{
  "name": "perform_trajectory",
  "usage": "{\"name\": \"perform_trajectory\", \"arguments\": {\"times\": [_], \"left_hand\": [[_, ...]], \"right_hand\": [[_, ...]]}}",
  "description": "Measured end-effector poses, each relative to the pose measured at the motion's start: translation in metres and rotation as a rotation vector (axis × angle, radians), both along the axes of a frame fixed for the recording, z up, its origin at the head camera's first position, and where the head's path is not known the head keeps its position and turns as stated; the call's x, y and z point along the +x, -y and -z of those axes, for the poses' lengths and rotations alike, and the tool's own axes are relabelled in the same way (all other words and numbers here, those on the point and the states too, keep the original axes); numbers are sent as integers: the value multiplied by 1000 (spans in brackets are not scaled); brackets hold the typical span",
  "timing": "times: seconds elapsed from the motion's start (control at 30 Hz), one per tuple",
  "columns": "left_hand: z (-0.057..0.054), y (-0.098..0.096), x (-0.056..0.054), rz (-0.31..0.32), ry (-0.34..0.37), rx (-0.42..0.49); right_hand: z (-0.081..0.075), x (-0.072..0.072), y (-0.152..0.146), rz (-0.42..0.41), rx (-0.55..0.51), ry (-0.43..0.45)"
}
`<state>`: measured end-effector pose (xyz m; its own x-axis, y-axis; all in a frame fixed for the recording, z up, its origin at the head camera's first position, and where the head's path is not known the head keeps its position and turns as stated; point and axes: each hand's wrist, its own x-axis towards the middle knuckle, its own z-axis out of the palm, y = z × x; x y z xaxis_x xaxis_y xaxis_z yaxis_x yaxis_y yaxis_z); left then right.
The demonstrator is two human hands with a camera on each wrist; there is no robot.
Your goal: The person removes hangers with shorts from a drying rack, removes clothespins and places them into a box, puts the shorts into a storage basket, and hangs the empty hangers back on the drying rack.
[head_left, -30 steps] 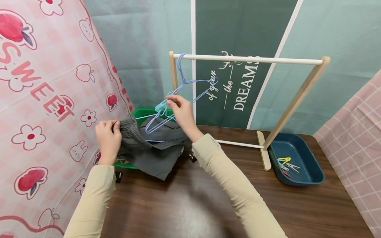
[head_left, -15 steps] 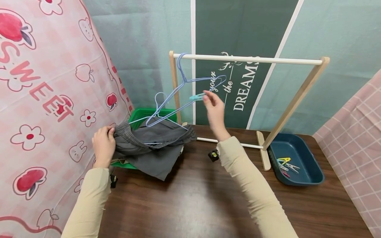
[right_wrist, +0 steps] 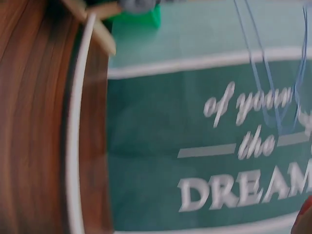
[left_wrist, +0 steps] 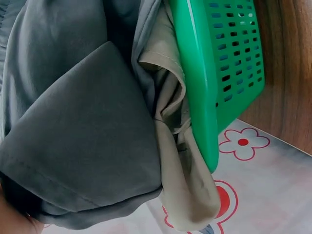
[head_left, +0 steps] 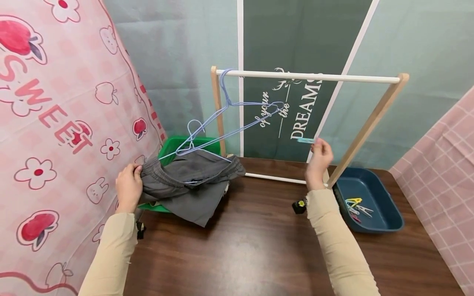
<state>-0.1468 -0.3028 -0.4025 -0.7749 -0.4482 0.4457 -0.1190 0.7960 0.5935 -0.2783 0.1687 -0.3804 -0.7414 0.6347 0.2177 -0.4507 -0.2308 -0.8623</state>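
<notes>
My left hand (head_left: 128, 185) grips the elastic waistband of grey pants (head_left: 185, 197) at their left end. The pants drape over the green basket (head_left: 207, 142), and a pale blue hanger (head_left: 166, 156) sits inside the waistband with its hook sticking up. In the left wrist view a grey leg (left_wrist: 87, 131) fills much of the picture, beside beige cloth (left_wrist: 187, 195) spilling over the basket's rim. My right hand (head_left: 319, 162) pinches a light blue clothespin (head_left: 305, 140) in the air, in front of the rack's right side. Only a fingertip (right_wrist: 304, 217) shows in the right wrist view.
A wooden rack with a white top rail (head_left: 296, 76) stands at the back. Blue hangers (head_left: 255, 103) hang at its left end, overlapping the pants' hanger in this view. A dark blue tub (head_left: 381, 197) with several clothespins (head_left: 354, 202) sits at the right.
The right hand has carried the clothespin from beside the hangers rightward and down, toward the rack's right post. The left hand has shifted slightly left, keeping hold of the pants.
</notes>
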Motion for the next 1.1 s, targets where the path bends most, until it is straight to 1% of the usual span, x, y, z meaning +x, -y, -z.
{"name": "perform_trajectory", "arguments": {"times": [0.07, 0.13, 0.23, 0.3, 0.33, 0.43, 0.57, 0.63, 0.73, 0.8, 0.87, 0.93, 1.0, 1.1], "left_hand": [[1, 0, 0, 6, 0, 4], [2, 1, -1, 13, -12, 4], [2, 2, -1, 21, -26, 2], [3, 3, -2, 23, -32, 7], [3, 3, -2, 23, -28, 10], [4, 3, -4, 32, -19, 24], [4, 1, -5, 56, -7, 36], [4, 0, -5, 62, -3, 37], [3, -1, -4, 61, 12, 38], [2, -2, -4, 62, 27, 48], [2, -2, -3, 64, 44, 58], [2, -2, -2, 67, 55, 68], [3, -2, -2, 69, 57, 72], [4, -1, -2, 68, 54, 79]], "right_hand": [[7, 1, -21, 95, -86, 13], [12, 3, -43, 157, -181, 19], [20, 7, -74, 229, -298, 43], [26, 9, -92, 257, -356, 77], [29, 11, -100, 277, -371, 93], [37, 16, -120, 297, -409, 144], [46, 24, -137, 314, -466, 181], [50, 27, -142, 318, -479, 226], [57, 29, -149, 335, -450, 349], [63, 31, -154, 325, -397, 460], [70, 34, -158, 311, -353, 544], [78, 38, -163, 271, -270, 638], [85, 41, -168, 226, -165, 725], [94, 46, -172, 160, 67, 874]]}}
